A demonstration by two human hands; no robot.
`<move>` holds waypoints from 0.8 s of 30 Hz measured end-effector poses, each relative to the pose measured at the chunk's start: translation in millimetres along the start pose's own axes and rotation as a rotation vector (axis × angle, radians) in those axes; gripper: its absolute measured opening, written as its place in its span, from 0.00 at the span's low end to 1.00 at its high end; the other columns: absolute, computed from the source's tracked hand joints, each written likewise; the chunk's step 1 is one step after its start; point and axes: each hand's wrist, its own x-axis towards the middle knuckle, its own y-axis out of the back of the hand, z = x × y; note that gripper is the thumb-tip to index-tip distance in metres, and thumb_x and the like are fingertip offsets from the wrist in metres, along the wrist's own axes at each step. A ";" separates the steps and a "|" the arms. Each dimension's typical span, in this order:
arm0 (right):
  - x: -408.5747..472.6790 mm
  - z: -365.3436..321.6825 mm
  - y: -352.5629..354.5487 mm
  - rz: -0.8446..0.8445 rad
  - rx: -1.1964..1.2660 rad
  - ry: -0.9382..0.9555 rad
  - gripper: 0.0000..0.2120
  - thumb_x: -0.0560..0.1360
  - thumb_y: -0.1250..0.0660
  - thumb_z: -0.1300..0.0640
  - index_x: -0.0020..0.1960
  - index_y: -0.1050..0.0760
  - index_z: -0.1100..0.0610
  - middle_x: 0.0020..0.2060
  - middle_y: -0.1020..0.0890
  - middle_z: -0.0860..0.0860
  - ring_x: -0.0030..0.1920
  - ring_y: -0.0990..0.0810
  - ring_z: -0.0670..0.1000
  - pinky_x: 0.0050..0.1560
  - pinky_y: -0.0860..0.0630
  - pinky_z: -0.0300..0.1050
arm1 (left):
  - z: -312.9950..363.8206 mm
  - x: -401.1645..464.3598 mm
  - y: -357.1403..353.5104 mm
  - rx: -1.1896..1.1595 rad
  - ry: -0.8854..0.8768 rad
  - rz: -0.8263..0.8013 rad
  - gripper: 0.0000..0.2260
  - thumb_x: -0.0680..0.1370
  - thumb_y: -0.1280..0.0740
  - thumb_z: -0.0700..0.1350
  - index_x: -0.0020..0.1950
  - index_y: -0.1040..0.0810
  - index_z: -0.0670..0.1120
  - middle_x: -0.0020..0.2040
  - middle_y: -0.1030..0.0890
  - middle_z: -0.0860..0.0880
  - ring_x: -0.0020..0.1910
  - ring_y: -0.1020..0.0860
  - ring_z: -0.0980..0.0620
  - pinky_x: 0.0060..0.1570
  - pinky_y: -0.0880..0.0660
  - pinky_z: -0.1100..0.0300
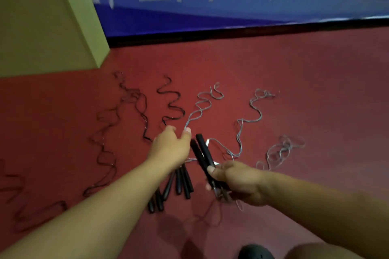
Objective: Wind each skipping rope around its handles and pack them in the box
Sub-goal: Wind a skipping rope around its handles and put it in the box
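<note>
While the right hand grips a pair of black handles near their lower ends, fingers curled round them so they point up and away, the left hand reaches far over them and pinches a grey rope between thumb and fingertips. Holding the handles as a fixed core frees the other hand to feed cord round them. Blur makes it uncertain whether the pinched cord belongs to the held handles. More black handles lie bunched on the red floor under the left wrist, their dark ropes trailing far and left; grey ropes trail right. Laid out in parallel, they probably resist tangling. No box identifiable; a green block sits far left.
</note>
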 end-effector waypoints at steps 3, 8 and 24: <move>-27.7 -50.7 -15.2 -0.097 0.030 0.066 0.10 0.83 0.42 0.55 0.48 0.25 0.57 0.41 0.19 0.52 0.32 0.28 0.47 0.36 0.32 0.42 | 5.3 -12.7 27.9 -0.303 0.200 -0.024 0.33 0.77 0.41 0.66 0.72 0.31 0.42 0.68 0.26 0.41 0.65 0.26 0.40 0.66 0.29 0.50; -51.9 -111.9 -53.5 -0.257 -0.049 0.190 0.09 0.82 0.41 0.56 0.51 0.23 0.56 0.41 0.21 0.53 0.35 0.31 0.49 0.42 0.32 0.46 | -3.7 -42.1 62.0 -0.923 0.214 -0.271 0.25 0.78 0.42 0.67 0.51 0.21 0.46 0.31 0.24 0.52 0.24 0.31 0.55 0.31 0.31 0.60; 10.6 -124.5 -107.8 -0.288 -0.501 0.529 0.01 0.74 0.29 0.59 0.46 0.19 0.55 0.35 0.24 0.46 0.37 0.28 0.45 0.43 0.31 0.38 | -59.0 -25.6 109.9 -1.162 0.142 0.055 0.12 0.82 0.39 0.50 0.49 0.25 0.42 0.38 0.18 0.46 0.40 0.17 0.45 0.43 0.21 0.49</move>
